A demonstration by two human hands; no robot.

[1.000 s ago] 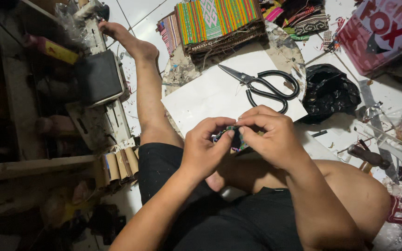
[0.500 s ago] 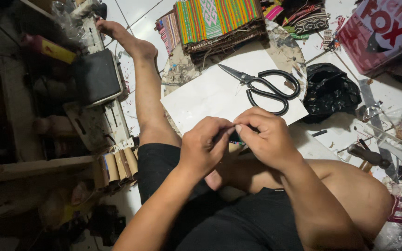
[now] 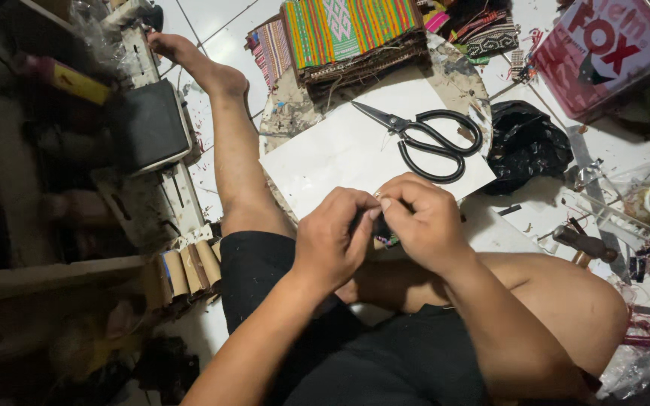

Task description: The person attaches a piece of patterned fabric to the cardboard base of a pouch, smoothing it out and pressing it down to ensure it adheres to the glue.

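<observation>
Left hand (image 3: pixel 332 239) – fingers pinched on small dark piece (image 3: pixel 382 229), frame centre | right hand (image 3: pixel 424 222) – pinching same piece | black scissors (image 3: pixel 429 135) lie above on white sheet (image 3: pixel 340 154), upper centre

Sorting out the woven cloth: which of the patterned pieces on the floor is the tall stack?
The green-and-orange striped stack just beyond the scissors. The pink striped piece to its left lies flat, a thinner pile.

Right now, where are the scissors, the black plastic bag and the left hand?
scissors (image 3: pixel 432 140): head view, on a black handle loop.
black plastic bag (image 3: pixel 526 146): head view, on its crumpled middle.
left hand (image 3: pixel 334 237): head view, on its back.
</observation>
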